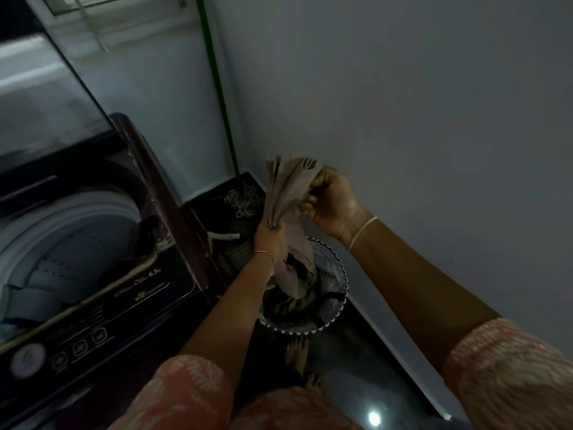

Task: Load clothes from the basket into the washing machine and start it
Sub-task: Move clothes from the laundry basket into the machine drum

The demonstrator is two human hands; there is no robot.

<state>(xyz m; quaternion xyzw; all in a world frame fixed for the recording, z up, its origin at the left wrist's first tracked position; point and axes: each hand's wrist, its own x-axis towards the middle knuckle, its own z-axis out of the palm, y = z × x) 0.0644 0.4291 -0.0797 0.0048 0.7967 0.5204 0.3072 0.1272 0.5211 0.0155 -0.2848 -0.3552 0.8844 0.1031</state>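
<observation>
Both your hands, left (pixel 269 232) and right (pixel 329 202), grip the cloth (pixel 283 187) tight, lifting it above the basket (pixel 336 276) below so it comes free.

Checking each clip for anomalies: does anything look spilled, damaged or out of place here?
Nothing spilled. The left hand and right hand grip a beige garment over the laundry basket. Only the right rim of the washing machine, beside the drum, looks scuffed or peeling, though dim light leaves that unsure.

Soft matt beige cloth garment (pixel 286 184), glossy dark washing machine (pixel 124 293), glossy floor (pixel 356 361)
</observation>
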